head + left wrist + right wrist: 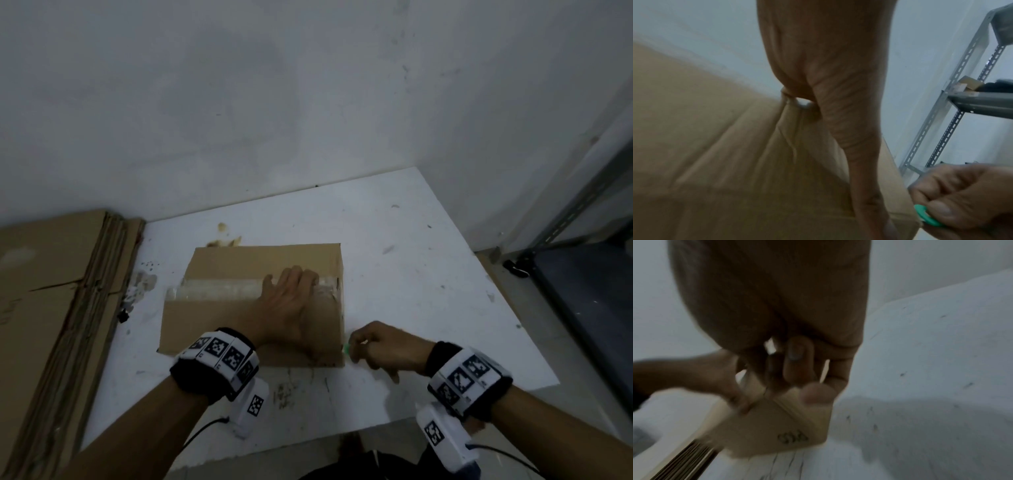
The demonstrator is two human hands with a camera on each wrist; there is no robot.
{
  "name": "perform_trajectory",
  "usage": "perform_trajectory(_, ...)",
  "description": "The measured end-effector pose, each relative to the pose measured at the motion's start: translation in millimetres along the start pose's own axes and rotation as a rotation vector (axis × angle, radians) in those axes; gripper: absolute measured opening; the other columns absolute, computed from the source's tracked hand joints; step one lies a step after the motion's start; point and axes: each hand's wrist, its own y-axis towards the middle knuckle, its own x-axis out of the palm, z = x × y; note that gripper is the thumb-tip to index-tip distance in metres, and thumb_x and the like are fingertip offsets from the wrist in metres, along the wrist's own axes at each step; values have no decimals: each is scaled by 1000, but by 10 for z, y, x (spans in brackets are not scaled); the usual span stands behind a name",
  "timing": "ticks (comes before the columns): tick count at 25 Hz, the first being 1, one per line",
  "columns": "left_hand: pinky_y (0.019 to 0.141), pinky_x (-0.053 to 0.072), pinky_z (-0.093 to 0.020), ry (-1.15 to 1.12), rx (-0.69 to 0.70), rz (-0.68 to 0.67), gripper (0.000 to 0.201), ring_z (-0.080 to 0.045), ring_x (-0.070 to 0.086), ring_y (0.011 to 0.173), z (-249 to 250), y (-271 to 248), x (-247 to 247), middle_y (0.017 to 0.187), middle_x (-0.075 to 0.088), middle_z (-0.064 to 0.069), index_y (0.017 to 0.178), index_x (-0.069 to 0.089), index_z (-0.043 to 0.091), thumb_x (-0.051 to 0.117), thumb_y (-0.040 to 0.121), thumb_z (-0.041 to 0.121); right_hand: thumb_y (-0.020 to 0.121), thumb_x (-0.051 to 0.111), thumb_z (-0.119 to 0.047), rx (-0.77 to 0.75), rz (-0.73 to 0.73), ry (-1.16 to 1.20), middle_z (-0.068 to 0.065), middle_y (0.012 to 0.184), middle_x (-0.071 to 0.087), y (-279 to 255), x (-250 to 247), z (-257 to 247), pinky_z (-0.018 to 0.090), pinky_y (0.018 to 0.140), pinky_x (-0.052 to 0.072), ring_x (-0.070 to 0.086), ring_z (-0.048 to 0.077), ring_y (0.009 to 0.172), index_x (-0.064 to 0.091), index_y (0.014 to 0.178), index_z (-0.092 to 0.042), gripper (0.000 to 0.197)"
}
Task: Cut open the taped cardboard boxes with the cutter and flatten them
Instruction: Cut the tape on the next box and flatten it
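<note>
Left hand [291,301] flat, fingers straight, pressing on taped box [219,267] lying on white surface [411,240]. Right hand [380,346] curled, pinching green cutter [925,216] just beside box's near right corner.

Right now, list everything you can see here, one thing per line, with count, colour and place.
cardboard box: one, brown, middle of the board, closed.
tape: one strip, clear, along the box's top seam.
cutter: one, green, at the box's near right corner; blade hidden.
flattened cardboard: one stack, brown, on the left beside the board.
board: one, white, stained, under the box.
metal shelf: one, grey, on the right.
wall: white, behind the board.
wrist bands: two, black with printed white markers, one on each wrist.
left hand: flat on top of the box, fingers over the tape.
right hand: holds the cutter.
</note>
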Motion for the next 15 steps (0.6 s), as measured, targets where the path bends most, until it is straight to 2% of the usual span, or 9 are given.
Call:
perform_trajectory(1,104,33,-51,32,7,-14,108,-22,31,118,-29,17,-15,128,30,-4,134,22,19,82,58,67,96,44,-11,-8,-7,18,4,63,44,-38,86,10,26,40,41,39,11,43,62,86,-6,21)
perform_trajectory(3,105,31,-46,27,25,-59,113,-21,30,119,-69,25,-5,129,28,-3,137,23,18,83,55,69,98,45,-14,-14,84,94,2,60,43,-54,162,40,27,40,42,40,10,39,59,85,-6,20)
perform_trajectory(5,105,29,-43,-13,54,-40,116,-20,32,119,-89,-4,31,129,30,-2,137,26,18,81,52,74,98,46,-15,24,205,218,5,60,45,6,96,113,31,44,46,43,16,41,58,83,-6,22)
perform_trajectory(7,108,28,-43,-55,69,-22,120,-20,35,121,-128,-14,75,131,33,-2,139,28,19,81,48,77,97,49,-13,85,344,349,9,68,52,82,-50,230,34,51,52,52,25,50,64,84,-5,21)
perform_trajectory(9,113,21,-43,-118,38,-51,118,-21,33,126,-143,5,69,135,33,-2,144,29,22,84,52,71,95,56,-15,158,460,411,11,80,56,134,-210,409,32,54,53,56,27,63,69,85,-5,19)
perform_trajectory(11,114,14,-43,-164,4,-85,115,-22,31,131,-145,34,51,138,32,-1,147,28,26,86,56,65,96,62,-20,235,551,303,11,84,61,185,-352,644,33,55,56,59,28,73,73,85,-6,21)
perform_trajectory(14,112,20,-40,-197,-10,-125,117,-22,31,127,-123,51,36,138,30,0,149,28,26,89,55,62,95,63,-21,334,616,23,16,80,68,239,-507,946,44,68,60,66,33,77,73,84,-2,24)
perform_trajectory(15,112,22,-40,-201,-13,-141,119,-21,31,127,-110,62,28,138,30,0,149,28,25,89,54,62,94,64,-21,346,619,-28,15,78,68,255,-529,1001,44,72,59,66,33,78,72,84,-2,23)
